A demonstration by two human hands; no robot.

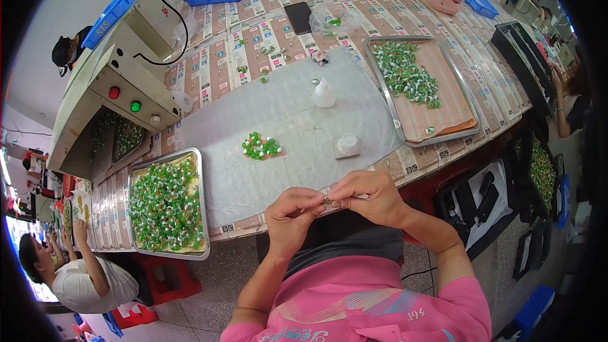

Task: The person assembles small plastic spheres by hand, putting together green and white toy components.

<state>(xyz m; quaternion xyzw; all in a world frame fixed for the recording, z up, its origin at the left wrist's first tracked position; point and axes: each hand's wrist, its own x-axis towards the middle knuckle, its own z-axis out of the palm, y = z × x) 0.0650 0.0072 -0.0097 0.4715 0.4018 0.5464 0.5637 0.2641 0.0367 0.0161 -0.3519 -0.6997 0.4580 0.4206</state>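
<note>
At the table's front edge my left hand point(290, 215) and my right hand point(373, 197) meet, fingertips pinched together. Between them is a small green piece point(326, 199), mostly covered by the fingers. Beyond the hands, a white sheet point(291, 111) covers part of the table. A little pile of green and white pieces point(261, 146) lies on it, left of centre. Nearer my right hand stands a small white pot on a square base point(346, 146). A white squeeze bottle point(324, 94) with a pointed tip is farther back.
A metal tray point(204, 215) heaped with green and white pieces stands left, another tray point(396, 123) right. Behind the left tray is a beige machine point(136, 82) with coloured buttons. A dark phone point(297, 18) lies farther back. A person point(95, 282) works at far left.
</note>
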